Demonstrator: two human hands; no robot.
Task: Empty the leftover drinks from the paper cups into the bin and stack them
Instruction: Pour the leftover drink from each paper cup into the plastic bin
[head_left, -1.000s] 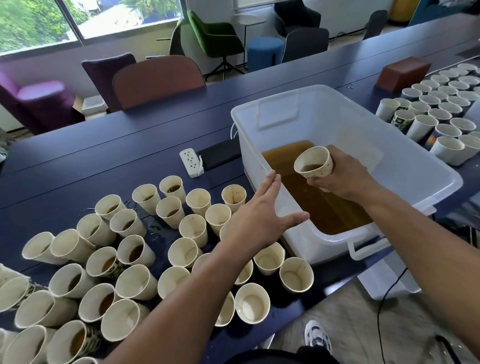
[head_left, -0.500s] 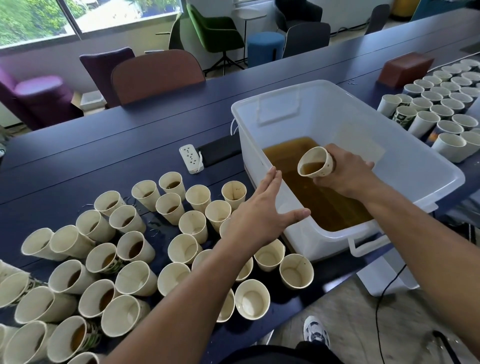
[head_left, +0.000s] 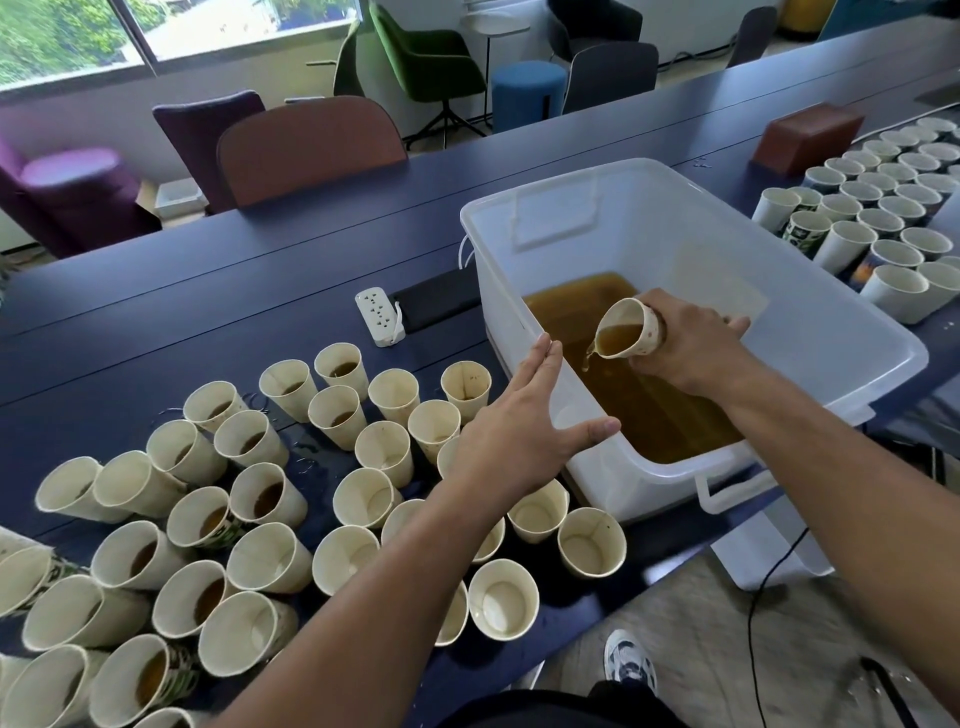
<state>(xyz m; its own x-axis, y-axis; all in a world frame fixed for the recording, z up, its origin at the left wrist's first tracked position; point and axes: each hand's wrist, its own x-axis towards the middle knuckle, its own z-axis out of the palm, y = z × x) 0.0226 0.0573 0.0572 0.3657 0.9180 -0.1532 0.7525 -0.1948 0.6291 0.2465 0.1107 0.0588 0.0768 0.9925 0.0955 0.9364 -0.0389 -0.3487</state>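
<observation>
My right hand (head_left: 685, 345) grips a paper cup (head_left: 628, 330) tipped sideways inside the white plastic bin (head_left: 810, 306). Brown drink runs from the cup's lip into the brown liquid (head_left: 639, 395) pooled in the bin. Just outside the bin's near left wall hovers my left hand (head_left: 519, 431), flat, fingers together and thumb spread, holding nothing. Under and left of it stand several paper cups (head_left: 270, 556) on the dark blue table (head_left: 182, 312); many hold brown dregs, and those nearest the bin (head_left: 592, 543) look empty.
More upright cups (head_left: 883, 223) crowd the table to the right of the bin, beside a brown box (head_left: 808, 136). A white power strip (head_left: 379, 317) and a black pad (head_left: 439, 304) lie left of the bin. Chairs line the far side. A cable hangs off the near edge.
My right hand has tipped the cup further over, and the drink now pours out into the bin. My left hand stays hovering at the bin's near wall.
</observation>
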